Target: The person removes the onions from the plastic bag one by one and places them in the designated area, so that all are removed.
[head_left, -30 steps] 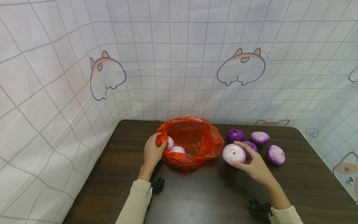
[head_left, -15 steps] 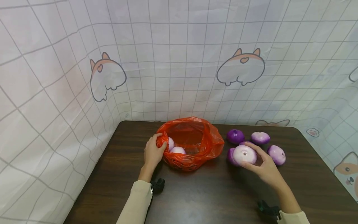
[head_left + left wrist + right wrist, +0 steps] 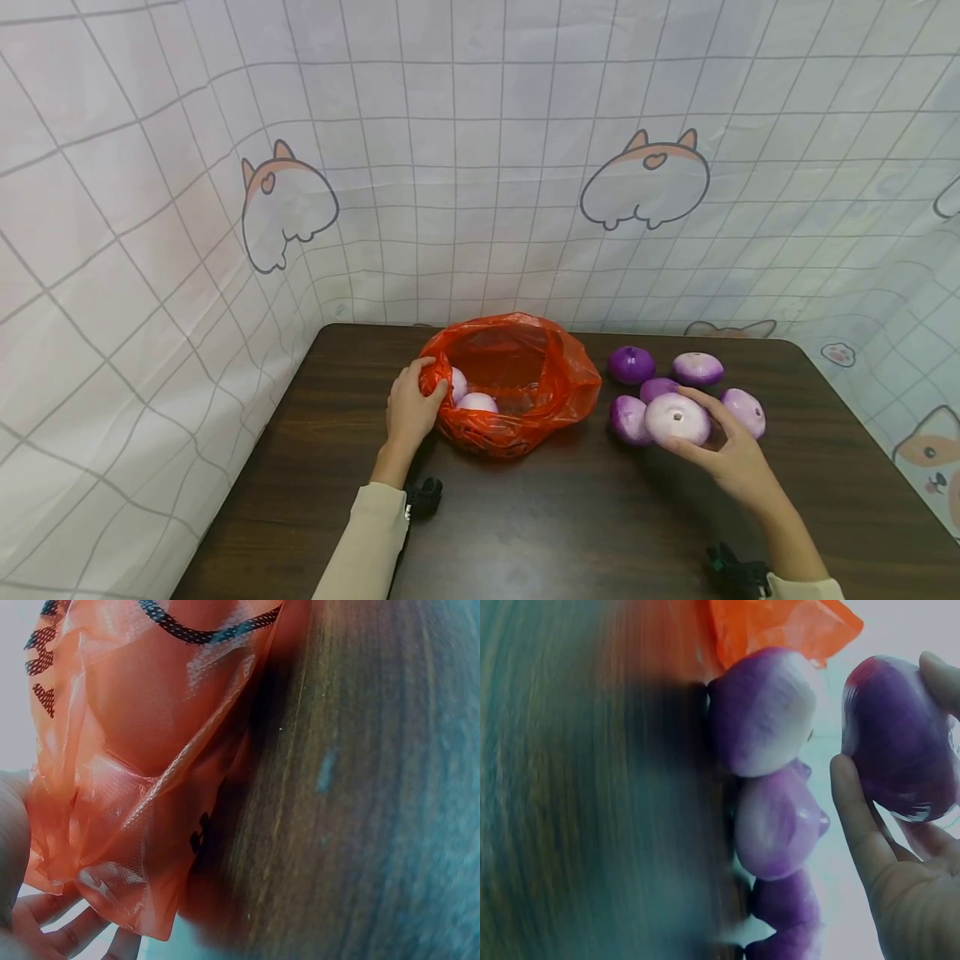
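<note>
My left hand (image 3: 408, 407) grips the left rim of a red plastic bag (image 3: 517, 433), whose mouth gapes upward. Two pale onions (image 3: 477, 402) show inside it. In the left wrist view, the bunched film of the bag (image 3: 112, 817) lies between thumb and fingers. My right hand (image 3: 731, 454) holds a white-and-purple onion (image 3: 672, 421) between thumb and fingers. The right wrist view has this onion (image 3: 896, 742) raised over the row of others. Around it lie several purple onions, among them a dark one (image 3: 632, 365) and a paler one (image 3: 744, 412).
Everything rests on a dark wooden table (image 3: 525, 517). Behind it and at both sides hangs a white gridded cloth (image 3: 480, 167) with cartoon dogs. A purple onion (image 3: 628, 419) lies between the bag and the held onion.
My right hand has moved to the right with its onion, away from the bag. A purple onion behind it has come into view. The left hand and the bag stay put.
</note>
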A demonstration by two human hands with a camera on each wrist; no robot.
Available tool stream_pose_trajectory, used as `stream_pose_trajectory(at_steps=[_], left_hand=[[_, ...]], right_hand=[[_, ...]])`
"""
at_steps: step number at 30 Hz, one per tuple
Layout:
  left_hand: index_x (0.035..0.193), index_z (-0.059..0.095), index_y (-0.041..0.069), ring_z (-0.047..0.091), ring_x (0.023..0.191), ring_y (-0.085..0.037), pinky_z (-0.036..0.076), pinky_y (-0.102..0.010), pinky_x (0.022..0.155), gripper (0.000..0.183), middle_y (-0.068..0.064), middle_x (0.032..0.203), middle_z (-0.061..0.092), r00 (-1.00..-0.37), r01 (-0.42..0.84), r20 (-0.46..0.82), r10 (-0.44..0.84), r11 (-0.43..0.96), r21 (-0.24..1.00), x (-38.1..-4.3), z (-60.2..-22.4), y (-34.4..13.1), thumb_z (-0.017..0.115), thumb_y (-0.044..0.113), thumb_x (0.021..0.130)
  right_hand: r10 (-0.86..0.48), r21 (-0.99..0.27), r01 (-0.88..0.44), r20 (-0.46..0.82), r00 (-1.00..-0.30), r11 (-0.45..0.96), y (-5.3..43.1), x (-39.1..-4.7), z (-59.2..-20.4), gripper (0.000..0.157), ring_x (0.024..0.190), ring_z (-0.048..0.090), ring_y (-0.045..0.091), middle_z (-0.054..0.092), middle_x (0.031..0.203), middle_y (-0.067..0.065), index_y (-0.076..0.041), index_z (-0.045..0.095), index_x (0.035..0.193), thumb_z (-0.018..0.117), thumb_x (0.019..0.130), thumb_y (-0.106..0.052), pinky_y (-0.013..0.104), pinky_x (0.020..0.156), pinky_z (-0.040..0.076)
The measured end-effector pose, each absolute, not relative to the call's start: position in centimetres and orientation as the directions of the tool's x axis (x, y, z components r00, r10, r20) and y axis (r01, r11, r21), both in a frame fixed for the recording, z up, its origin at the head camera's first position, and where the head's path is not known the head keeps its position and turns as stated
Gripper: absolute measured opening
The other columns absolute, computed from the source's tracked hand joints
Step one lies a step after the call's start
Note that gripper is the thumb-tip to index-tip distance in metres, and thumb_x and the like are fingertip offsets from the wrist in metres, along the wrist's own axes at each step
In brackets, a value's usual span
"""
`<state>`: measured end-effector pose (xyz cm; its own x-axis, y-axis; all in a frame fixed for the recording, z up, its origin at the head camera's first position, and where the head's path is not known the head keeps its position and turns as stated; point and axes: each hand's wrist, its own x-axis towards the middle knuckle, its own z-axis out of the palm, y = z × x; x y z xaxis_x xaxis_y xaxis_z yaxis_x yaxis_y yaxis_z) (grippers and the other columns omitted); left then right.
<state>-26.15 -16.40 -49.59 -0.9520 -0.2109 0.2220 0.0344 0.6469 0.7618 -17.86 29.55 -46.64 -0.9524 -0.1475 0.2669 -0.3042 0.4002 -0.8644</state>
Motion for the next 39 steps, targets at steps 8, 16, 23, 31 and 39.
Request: stream_pose_trajectory(at_steps=[8,16,23,31,39], left_hand=[[0.136,0.060,0.022,0.060,0.119,-0.037,0.050,-0.061,0.102,0.045,-0.013,0.132,0.064,-0.949,0.041,0.232,-0.212,0.649,0.760,-26.2,-49.6,-16.4,0.072,0.034,0.094],[0.137,0.060,0.022,0.060,0.121,-0.037,0.049,-0.061,0.103,0.046,-0.013,0.133,0.063,-0.950,0.038,0.227,-0.213,0.643,0.765,-26.1,-49.4,-16.5,0.071,0.033,0.094],[0.137,0.059,0.023,0.060,0.122,-0.037,0.049,-0.061,0.104,0.045,-0.013,0.135,0.063,-0.954,0.033,0.215,-0.211,0.636,0.771,-26.0,-49.4,-16.6,0.071,0.034,0.094],[0.137,0.059,0.023,0.060,0.120,-0.036,0.049,-0.061,0.104,0.047,-0.012,0.133,0.063,-0.955,0.033,0.212,-0.206,0.638,0.769,-26.1,-49.4,-16.6,0.071,0.035,0.094],[0.137,0.058,0.022,0.060,0.121,-0.036,0.049,-0.061,0.104,0.046,-0.013,0.133,0.063,-0.959,0.025,0.198,-0.205,0.631,0.776,-25.9,-49.4,-16.5,0.071,0.034,0.095]], right_hand=[[-0.127,-0.840,-0.307,0.280,-0.951,0.447,30.5,-17.6,-46.7,0.072,0.109,0.058,-0.007,0.051,0.131,-0.015,-0.007,0.043,0.153,0.076,0.089,-0.002,0.012,0.085,0.054],[-0.114,-0.822,-0.305,0.286,-0.951,0.480,31.1,-17.5,-46.7,0.071,0.108,0.057,-0.010,0.051,0.127,-0.016,-0.008,0.044,0.152,0.076,0.089,-0.002,0.011,0.083,0.053],[-0.125,-0.819,-0.313,0.290,-0.949,0.481,31.8,-17.7,-47.4,0.070,0.109,0.055,-0.011,0.049,0.129,-0.017,-0.007,0.045,0.151,0.076,0.089,-0.002,0.009,0.084,0.051],[-0.111,-0.788,-0.274,0.256,-0.960,0.552,32.2,-18.0,-48.6,0.070,0.111,0.049,-0.014,0.051,0.136,-0.004,-0.004,0.044,0.151,0.078,0.090,-0.011,0.004,0.086,0.043],[-0.091,-0.764,-0.222,0.211,-0.973,0.606,32.2,-18.4,-48.7,0.070,0.107,0.044,-0.011,0.053,0.138,0.023,-0.007,0.045,0.151,0.079,0.090,-0.018,0.006,0.083,0.039]])
